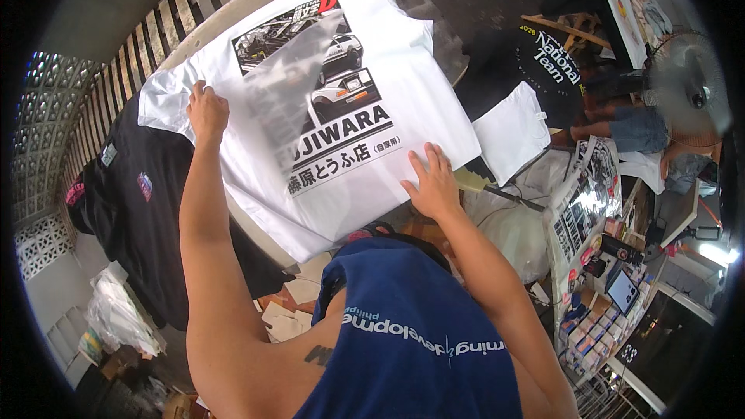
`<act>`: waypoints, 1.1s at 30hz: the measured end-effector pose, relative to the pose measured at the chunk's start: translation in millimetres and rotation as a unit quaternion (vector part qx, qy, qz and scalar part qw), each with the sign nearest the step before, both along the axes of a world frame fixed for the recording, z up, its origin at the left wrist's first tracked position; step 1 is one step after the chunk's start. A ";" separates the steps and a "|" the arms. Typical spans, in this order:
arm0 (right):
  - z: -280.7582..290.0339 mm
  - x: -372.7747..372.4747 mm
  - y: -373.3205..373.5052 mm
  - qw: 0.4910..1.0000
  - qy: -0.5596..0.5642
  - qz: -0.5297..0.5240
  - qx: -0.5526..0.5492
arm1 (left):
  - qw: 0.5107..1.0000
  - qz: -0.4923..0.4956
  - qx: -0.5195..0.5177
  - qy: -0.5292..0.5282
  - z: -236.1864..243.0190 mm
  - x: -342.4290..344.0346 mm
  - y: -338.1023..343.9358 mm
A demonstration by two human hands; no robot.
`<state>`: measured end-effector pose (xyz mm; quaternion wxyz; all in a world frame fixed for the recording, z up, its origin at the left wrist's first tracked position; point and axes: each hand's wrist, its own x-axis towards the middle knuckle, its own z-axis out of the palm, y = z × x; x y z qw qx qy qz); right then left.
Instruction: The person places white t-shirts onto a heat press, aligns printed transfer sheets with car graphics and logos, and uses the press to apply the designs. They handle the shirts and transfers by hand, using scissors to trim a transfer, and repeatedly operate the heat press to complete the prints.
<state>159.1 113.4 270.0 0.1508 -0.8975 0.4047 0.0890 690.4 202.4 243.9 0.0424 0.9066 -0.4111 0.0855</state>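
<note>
A white T-shirt (431, 116) lies spread out in front of me, with a large black, grey and red print of cars and lettering. A cloudy translucent film (283, 81) covers part of the print, its edge running diagonally across the pictures. My left hand (208, 112) is closed at the shirt's left side by the sleeve, fingers curled and seeming to pinch the white cloth. What lies under those fingertips is partly hidden. Near the shirt's lower right corner, my right hand (434, 184) rests flat on the fabric with fingers apart.
Black shirts (147, 194) hang at the left beside a rounded table edge (221, 19). To the right are a folded white cloth (512, 132), a black printed shirt (535, 70), a fan (691, 93), a printed sheet (582, 209) and a cluttered shelf (597, 326). A person's legs (636, 128) show beyond.
</note>
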 end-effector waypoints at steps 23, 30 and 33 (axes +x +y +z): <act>-13.3 -4.1 3.9 1.000 -0.010 0.005 -0.023 | 0.944 0.326 0.054 -0.008 39.7 -33.4 216.5; -13.8 -4.2 3.3 0.999 -0.009 0.008 -0.036 | 0.906 0.419 -0.022 -0.061 41.9 -8.0 287.9; -17.0 -6.6 4.0 0.999 -0.018 0.008 -0.034 | 0.891 0.422 -0.092 -0.138 57.8 36.3 328.3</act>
